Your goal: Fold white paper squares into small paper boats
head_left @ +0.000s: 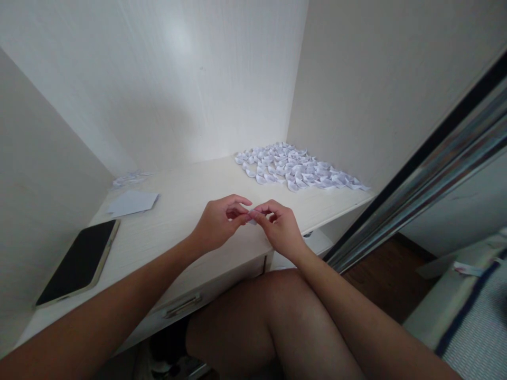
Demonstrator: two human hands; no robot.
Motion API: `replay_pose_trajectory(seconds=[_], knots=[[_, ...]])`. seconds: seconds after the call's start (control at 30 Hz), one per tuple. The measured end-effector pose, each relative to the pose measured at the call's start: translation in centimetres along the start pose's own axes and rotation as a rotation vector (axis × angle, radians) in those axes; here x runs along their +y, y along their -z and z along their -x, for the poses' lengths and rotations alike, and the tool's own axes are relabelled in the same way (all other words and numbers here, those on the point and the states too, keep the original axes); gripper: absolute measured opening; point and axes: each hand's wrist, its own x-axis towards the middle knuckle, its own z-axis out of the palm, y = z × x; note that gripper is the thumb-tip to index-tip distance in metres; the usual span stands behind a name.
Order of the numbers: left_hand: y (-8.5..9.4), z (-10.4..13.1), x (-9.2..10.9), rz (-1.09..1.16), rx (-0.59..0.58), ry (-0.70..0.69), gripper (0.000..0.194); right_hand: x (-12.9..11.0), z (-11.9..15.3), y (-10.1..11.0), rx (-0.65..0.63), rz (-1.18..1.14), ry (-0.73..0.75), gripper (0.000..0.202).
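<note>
Between my two hands, just above the desk's front edge, is a small piece of white paper, mostly covered by fingers. My left hand pinches its left side with thumb and fingertips. On the other side, my right hand grips the paper between thumb and index finger. Many curled, folded white paper pieces lie spread over the back right of the desk. To the left rests a small stack of flat white paper sheets.
A phone or tablet with a dark screen lies at the left. Thin paper strips sit in the back left corner. Walls enclose the desk on three sides. Below its front are a drawer handle and my bent knee.
</note>
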Motion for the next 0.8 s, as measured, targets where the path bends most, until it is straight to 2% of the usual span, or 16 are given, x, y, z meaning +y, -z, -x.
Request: replay_pose_trajectory(seconds=[0.23, 0.4, 0.53, 0.7, 0.8], knots=[[0.11, -0.07, 0.11, -0.019, -0.031, -0.022, 0.025, 0.25, -0.07, 0.33, 0.0, 0.009, 0.001, 0.011], [0.55, -0.29, 0.4, -0.042, -0.063, -0.006, 0.023, 0.25, 0.04, 0.34, -0.031, -0.103, -0.06, 0.028], [0.52, -0.41, 0.27, 0.045, -0.096, 0.067, 0.026, 0.26, -0.05, 0.39, -0.068, -0.18, -0.157, 0.039], [0.17, -0.35, 0.07, 0.233, -0.091, 0.208, 0.033, 0.09, -0.17, 0.47, -0.016, -0.261, -0.254, 0.034], [0.16, -0.36, 0.14, 0.251, -0.066, 0.23, 0.034, 0.04, -0.12, 0.46, -0.045, -0.288, -0.292, 0.033]])
